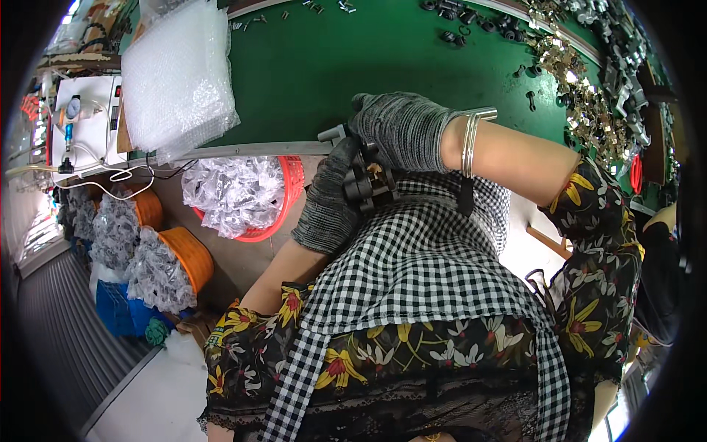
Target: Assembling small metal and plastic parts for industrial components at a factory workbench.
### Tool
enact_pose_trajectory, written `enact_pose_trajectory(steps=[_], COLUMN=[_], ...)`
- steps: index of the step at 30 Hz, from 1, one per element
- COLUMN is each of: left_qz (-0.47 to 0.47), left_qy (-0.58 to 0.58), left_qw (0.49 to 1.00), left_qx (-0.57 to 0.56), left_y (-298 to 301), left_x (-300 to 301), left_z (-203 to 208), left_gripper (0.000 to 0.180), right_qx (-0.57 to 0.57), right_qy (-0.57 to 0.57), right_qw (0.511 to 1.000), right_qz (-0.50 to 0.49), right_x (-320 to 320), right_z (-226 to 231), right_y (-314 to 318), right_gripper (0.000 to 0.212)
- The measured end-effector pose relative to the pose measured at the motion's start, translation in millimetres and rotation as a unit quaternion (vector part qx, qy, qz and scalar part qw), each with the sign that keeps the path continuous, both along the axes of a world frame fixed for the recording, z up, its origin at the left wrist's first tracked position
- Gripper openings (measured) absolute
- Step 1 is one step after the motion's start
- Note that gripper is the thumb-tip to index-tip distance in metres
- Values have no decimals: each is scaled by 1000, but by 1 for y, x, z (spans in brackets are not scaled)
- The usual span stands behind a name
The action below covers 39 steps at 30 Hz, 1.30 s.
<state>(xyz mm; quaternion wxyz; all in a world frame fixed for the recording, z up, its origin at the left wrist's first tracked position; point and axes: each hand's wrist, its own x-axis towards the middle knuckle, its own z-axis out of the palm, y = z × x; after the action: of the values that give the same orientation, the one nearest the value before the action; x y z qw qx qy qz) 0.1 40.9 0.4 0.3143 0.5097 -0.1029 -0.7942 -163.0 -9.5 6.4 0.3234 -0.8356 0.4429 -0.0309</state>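
Note:
A dark grey-and-black mechanical part [366, 186] is held at the table's front edge, close to the checked apron. From the lower left, my left hand [328, 206], in a grey knit glove, is wrapped round it. My right hand [406, 132], gloved alike, presses over its upper side with curled fingers. A brassy bit shows inside the part. Beside the left fingertips a grey cylindrical end [333, 134] sticks out; whether it belongs to the same part I cannot tell. A shiny metal rod end [484, 113] shows just behind my right wrist. The gloves hide most of the grip.
Bubble-wrap sheets [179, 81] lie on the green table [309, 66] at left. Small metal pieces [582, 110], black fittings [508, 26] and screws lie at the far side and right. A red basket [293, 188] of bagged items and orange baskets [188, 258] stand below left.

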Motion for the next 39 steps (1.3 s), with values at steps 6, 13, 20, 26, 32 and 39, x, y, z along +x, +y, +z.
enact_pose_trajectory(steps=[6,13,20,26,32,39], left_qz=[12,44,57,56,58,120], left_qy=[24,16,115,60,75,40], left_qw=[1000,998,991,996,996,992], left_qx=[13,35,-33,19,-3,21], left_y=[1,11,7,0,7,9], left_x=[5,-8,-12,-27,-7,-30], left_z=[-25,-9,-30,-20,-60,-19], left_gripper=[38,42,40,38,40,40], right_qx=[-40,-41,-387,-282,-208,-97], right_qy=[30,-37,-357,-530,-559,-582], right_qw=[999,998,844,781,781,793], right_qz=[5,-37,-99,-171,-184,-152], right_x=[6,-12,-34,10,24,5], right_z=[3,7,89,67,54,43], right_y=[9,9,27,35,39,36], right_gripper=[28,26,17,20,15,13])
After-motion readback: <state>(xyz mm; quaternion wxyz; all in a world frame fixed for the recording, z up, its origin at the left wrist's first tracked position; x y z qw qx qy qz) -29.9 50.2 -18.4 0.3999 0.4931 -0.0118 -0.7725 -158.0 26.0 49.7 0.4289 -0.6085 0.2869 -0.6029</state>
